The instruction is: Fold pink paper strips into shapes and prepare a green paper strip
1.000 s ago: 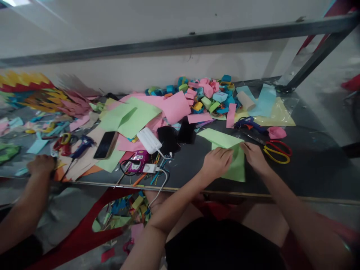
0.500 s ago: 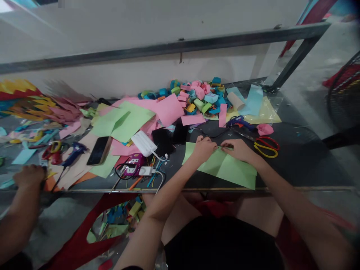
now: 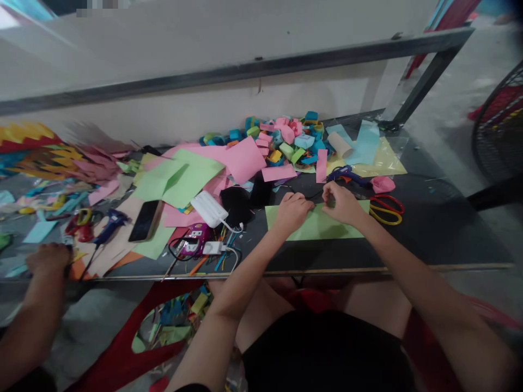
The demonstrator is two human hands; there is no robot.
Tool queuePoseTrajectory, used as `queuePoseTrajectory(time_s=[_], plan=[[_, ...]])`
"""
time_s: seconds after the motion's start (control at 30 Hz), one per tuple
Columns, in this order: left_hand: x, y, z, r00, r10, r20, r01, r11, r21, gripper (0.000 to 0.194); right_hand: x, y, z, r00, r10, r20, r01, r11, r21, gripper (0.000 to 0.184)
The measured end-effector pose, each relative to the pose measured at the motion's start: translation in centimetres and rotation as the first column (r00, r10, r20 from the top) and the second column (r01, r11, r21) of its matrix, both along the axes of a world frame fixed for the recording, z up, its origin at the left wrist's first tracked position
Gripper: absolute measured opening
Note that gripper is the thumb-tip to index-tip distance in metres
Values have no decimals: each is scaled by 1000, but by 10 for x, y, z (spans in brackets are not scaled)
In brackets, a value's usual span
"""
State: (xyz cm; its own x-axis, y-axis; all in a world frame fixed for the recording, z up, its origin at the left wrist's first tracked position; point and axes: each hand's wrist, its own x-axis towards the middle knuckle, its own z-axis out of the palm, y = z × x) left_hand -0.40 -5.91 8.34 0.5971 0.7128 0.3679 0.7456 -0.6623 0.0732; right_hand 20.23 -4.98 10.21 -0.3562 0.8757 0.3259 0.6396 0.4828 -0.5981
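A light green sheet of paper (image 3: 335, 231), folded into a long narrow strip, lies on the dark tabletop in front of me. My left hand (image 3: 293, 212) presses on its left part, with bent fingers closed at the far folded edge. Just to the right, my right hand (image 3: 342, 203) is over the same far edge, its fingers curved and a gap showing between thumb and fingers. Whether its fingertips touch the paper is hard to make out. Scissors (image 3: 386, 211) with red and yellow handles lie beside the paper's right end.
Behind the paper sit a blue glue gun (image 3: 349, 175), a pink paper piece (image 3: 383, 184) and a heap of coloured paper loops (image 3: 286, 139). Leftward are a white power bank (image 3: 209, 208), a purple power strip (image 3: 196, 239), a phone (image 3: 145, 220) and a co-worker's hand (image 3: 49, 260).
The green paper's near flap has been folded up, so the sheet is narrower and its near edge lies farther from me. My right hand has risen slightly, its fingers more curved.
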Motion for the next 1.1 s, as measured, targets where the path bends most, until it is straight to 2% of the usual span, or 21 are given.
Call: queuePoseTrajectory(time_s=[0.63, 0.93, 1.1], plan=[[2, -6, 0, 1000, -27, -3, 27, 985, 171, 26, 0, -3, 13, 998, -21, 60, 18, 999, 41, 35], [-5, -6, -2, 1000, -27, 2, 26, 992, 122, 25, 6, -1, 16, 993, 24, 116, -24, 1000, 1, 29], [-9, -5, -4, 1000, -3, 29, -1, 990, 142, 26, 12, 2, 14, 990, 12, 140, -18, 999, 42, 25]])
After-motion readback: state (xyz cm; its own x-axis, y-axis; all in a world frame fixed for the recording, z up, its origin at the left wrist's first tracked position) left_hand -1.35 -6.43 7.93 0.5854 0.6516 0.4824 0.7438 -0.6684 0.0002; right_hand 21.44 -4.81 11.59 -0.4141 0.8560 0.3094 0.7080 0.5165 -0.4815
